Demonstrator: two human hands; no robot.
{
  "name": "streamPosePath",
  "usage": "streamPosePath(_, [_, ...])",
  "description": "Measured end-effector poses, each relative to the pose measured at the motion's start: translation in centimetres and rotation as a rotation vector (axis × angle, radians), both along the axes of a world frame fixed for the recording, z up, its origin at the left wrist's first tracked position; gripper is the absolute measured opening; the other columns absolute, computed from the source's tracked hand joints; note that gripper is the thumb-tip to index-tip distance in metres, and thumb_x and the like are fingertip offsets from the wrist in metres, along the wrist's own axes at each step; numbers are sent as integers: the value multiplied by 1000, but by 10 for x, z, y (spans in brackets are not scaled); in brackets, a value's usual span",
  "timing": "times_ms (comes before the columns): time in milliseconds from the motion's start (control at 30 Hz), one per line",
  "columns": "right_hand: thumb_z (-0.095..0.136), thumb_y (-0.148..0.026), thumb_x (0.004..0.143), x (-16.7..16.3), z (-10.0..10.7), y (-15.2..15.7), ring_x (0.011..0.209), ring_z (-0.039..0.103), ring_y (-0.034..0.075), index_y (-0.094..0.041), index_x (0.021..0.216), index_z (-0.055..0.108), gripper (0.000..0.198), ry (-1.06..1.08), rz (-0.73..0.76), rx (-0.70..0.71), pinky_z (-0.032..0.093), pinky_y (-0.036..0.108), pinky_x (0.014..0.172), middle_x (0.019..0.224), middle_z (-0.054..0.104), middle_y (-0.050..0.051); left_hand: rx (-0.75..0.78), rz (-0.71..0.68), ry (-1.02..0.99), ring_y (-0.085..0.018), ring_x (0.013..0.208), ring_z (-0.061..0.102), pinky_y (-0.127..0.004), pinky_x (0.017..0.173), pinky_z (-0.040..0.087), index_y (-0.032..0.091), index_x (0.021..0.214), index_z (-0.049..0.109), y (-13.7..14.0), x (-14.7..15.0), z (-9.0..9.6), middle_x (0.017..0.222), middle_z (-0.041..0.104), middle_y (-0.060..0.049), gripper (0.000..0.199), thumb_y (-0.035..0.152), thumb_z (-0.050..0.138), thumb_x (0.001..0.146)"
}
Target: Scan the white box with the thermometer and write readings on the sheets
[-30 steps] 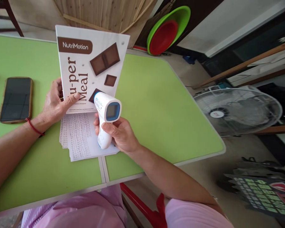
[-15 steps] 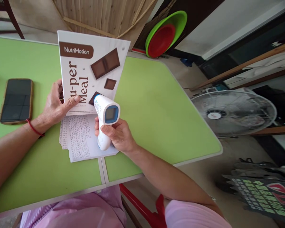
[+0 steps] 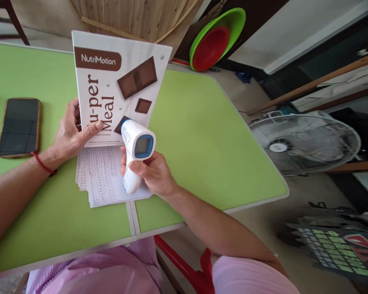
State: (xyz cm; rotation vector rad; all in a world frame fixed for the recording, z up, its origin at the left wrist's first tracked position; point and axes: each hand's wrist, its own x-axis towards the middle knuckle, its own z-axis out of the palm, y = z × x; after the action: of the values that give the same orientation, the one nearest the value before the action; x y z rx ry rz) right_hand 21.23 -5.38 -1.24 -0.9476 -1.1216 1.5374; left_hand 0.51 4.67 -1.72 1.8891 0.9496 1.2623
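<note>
My left hand grips the lower left edge of a white NutriMotion box, its thumb on the front and its fingers behind. Brown chocolate pieces and lettering are printed on the box, which is held tilted up. In my right hand is a white infrared thermometer with a blue-framed grey screen facing me, its nose close to the box's lower right part. I cannot tell whether the two touch. Sheets of handwritten paper lie on the table beneath both.
A phone in a worn case lies on the green table, left of my left hand. Beyond the right edge stands a fan. Green and red basins lean at the back. A red stool is below the front edge.
The box appears slightly higher and larger, tilted a little more toward me. The thermometer stays in nearly the same place before it. The whole view has shifted slightly.
</note>
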Motion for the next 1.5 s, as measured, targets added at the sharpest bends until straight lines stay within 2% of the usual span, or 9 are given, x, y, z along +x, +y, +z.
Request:
streamPosePath(233, [84, -45, 68, 1, 1, 0, 61, 61, 11, -20, 75, 62, 34, 4, 1, -6, 52, 29, 59, 70, 65, -2, -5, 8, 34, -30, 106, 67, -48, 84, 60, 19, 115, 48, -2, -1, 2, 122, 68, -13, 62, 63, 74, 81])
streamPosePath(500, [84, -46, 67, 1, 0, -1, 62, 61, 11, -20, 74, 61, 36, -9, 0, -32, 52, 30, 60, 69, 65, -2, -36, 36, 81, -29, 110, 66, -45, 89, 59, 21, 118, 55, -7, 1, 8, 124, 67, -6, 68, 74, 69, 78])
streamPosePath(667, [86, -46, 64, 2, 2, -1, 60, 61, 11, -20, 74, 62, 37, -6, -20, -66, 52, 30, 59, 70, 65, -2, 0, 70, 130, -28, 105, 67, -44, 90, 58, 24, 119, 59, -8, 0, 11, 118, 69, -3, 67, 76, 67, 78])
streamPosePath(800, [87, -45, 63, 2, 2, -1, 61, 61, 12, -20, 74, 62, 37, -3, -15, -64, 52, 31, 60, 69, 65, -2, 22, 127, 204, -29, 108, 63, -48, 95, 54, 23, 119, 60, -5, -2, 12, 121, 67, -4, 74, 82, 65, 74])
streamPosePath(933, [86, -47, 64, 1, 1, 0, 60, 61, 11, -20, 74, 62, 37, -10, -7, -44, 52, 30, 60, 68, 64, -2, 26, 157, 258, -29, 100, 64, -48, 86, 56, 21, 123, 59, -3, -4, 12, 113, 68, -5, 81, 85, 62, 73])
streamPosePath(1100, [87, -49, 62, 2, 3, 0, 60, 61, 11, -20, 77, 63, 40, -24, -15, -59, 53, 30, 59, 68, 65, -3, -2, 78, 191, -27, 96, 67, -41, 79, 58, 21, 125, 57, -4, -4, 13, 111, 70, -4, 79, 80, 68, 73])
streamPosePath(1267, [86, -49, 62, 1, 4, -1, 61, 60, 12, -21, 76, 61, 40, -45, -12, -61, 54, 32, 59, 70, 64, -2, -14, 75, 169, -27, 97, 68, -43, 81, 59, 20, 120, 60, -4, -4, 14, 110, 71, -3, 70, 73, 71, 76])
streamPosePath(1367, [84, -52, 64, 4, 9, -1, 59, 58, 12, -21, 75, 60, 40, -117, -22, -3, 52, 32, 57, 68, 63, -2, -43, 49, 115, -27, 98, 68, -43, 83, 59, 22, 113, 63, -4, -3, 13, 110, 72, -3, 62, 71, 72, 77])
streamPosePath(1500, [83, -52, 64, 29, 23, 4, 63, 58, 15, -23, 78, 63, 38, -313, -201, 272, 51, 34, 58, 71, 64, 0, -56, 59, 49, -29, 100, 67, -48, 85, 58, 20, 109, 62, -4, -3, 12, 114, 71, -6, 64, 70, 76, 72])
